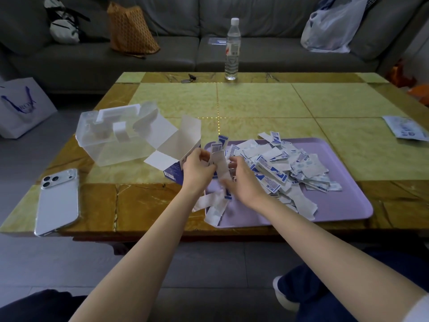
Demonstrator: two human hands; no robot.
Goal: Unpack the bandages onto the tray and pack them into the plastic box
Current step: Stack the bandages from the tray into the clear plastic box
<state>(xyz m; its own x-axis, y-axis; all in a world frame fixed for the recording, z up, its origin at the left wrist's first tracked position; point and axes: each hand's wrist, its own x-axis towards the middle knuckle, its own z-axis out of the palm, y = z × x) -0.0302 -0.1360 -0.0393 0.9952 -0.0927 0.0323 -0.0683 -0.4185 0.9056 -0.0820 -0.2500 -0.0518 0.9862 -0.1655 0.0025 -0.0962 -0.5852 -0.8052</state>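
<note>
As left hand (pixel 199 169) pinches, bandages (pixel 220 161) upright

Bandages (pixel 285 163) heaped on tray (pixel 343 205); carton (pixel 176 145) and plastic box (pixel 111 135) left of it

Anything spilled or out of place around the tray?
Yes: a few bandage strips hang over the tray's near-left corner onto the table. The rest are piled on the tray.

Tray (pixel 336 205): the bandage heap (pixel 290 166) covers its middle and left; its near right corner lies bare. Just left of the tray, an opened carton (pixel 178 138) with raised flaps stands before the plastic box (pixel 104 135). Beyond the tray, bare tabletop (pixel 255 101) reaches a bottle (pixel 232 49).
</note>
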